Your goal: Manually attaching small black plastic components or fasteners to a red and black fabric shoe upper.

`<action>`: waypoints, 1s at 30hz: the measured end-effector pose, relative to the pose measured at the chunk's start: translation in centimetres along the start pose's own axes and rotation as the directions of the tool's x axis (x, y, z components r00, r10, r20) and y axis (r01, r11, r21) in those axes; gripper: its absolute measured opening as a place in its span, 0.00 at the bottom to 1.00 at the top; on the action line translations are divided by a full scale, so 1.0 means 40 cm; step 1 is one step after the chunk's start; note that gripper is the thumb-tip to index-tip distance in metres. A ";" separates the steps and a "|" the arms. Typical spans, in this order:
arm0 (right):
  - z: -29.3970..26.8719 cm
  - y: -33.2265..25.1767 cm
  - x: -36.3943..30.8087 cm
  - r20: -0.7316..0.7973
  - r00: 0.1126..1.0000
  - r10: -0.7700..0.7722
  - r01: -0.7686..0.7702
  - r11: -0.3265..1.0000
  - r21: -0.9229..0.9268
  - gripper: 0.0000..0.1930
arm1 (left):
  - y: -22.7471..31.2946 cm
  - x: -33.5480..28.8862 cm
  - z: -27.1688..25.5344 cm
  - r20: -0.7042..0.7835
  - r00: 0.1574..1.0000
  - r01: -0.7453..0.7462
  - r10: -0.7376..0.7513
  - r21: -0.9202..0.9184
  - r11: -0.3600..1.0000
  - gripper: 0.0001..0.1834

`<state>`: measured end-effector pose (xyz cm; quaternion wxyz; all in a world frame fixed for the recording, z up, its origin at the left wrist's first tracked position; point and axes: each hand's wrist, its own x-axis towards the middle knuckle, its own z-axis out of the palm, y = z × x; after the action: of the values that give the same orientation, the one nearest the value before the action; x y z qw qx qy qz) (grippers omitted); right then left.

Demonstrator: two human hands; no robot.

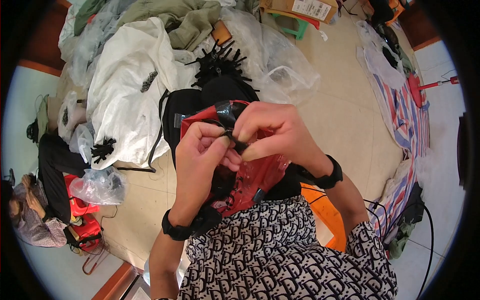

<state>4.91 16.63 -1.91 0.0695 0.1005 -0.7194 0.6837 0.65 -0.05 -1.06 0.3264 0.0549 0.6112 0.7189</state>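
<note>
Handling: Small Black Piece, Two-Hand Pinch

The small black piece (240, 147) sits between both hands, above the red plastic bag (248, 182) in the lap. The left hand (202, 150) and right hand (272, 132) are each closed in a narrow thumb-and-finger pinch on it. Fingers hide its exact form. It is probably light and flexible; grip by opposite edges. The bag is glossy, thin, creased, likely slippery. Ahead lies a bristling bundle of slim black strips (217, 67); left, a matt, wrinkled white sheet (127, 95).
</note>
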 end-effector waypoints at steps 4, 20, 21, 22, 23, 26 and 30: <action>-0.004 0.017 0.002 -0.004 0.991 0.137 -0.134 0.974 0.183 0.07 | 0.004 -0.027 0.004 0.108 0.994 0.008 -0.002 -0.054 0.998 0.03; 0.024 -0.022 -0.023 0.028 0.997 -0.075 0.079 0.980 -0.181 0.06 | 0.000 -0.082 0.017 0.045 0.999 -0.026 0.024 0.042 0.999 0.04; 0.027 -0.025 -0.024 0.029 0.997 -0.076 0.080 0.980 -0.182 0.06 | -0.004 -0.085 0.018 0.025 0.999 -0.046 0.045 0.053 0.998 0.04; 0.030 -0.027 -0.025 0.029 0.994 -0.103 0.106 0.969 -0.222 0.06 | -0.007 -0.087 0.019 0.024 0.999 -0.048 0.046 0.053 0.997 0.04; 0.033 -0.028 -0.025 0.030 0.991 -0.129 0.132 0.956 -0.263 0.06 | -0.011 -0.089 0.019 0.010 0.998 -0.070 0.069 0.085 0.994 0.04; 0.037 -0.027 -0.029 0.036 0.983 -0.178 0.180 0.933 -0.310 0.06 | -0.006 -0.097 0.024 -0.013 0.997 -0.072 0.074 0.121 0.990 0.04; 0.048 -0.040 -0.035 0.044 0.978 -0.203 0.205 0.908 -0.366 0.06 | -0.001 -0.111 0.025 -0.031 0.995 -0.089 0.095 0.148 0.985 0.04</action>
<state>6.71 14.71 -0.80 0.1562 0.1619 -0.8208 0.5251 4.63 -1.58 0.57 0.2762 0.0930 0.6654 0.6872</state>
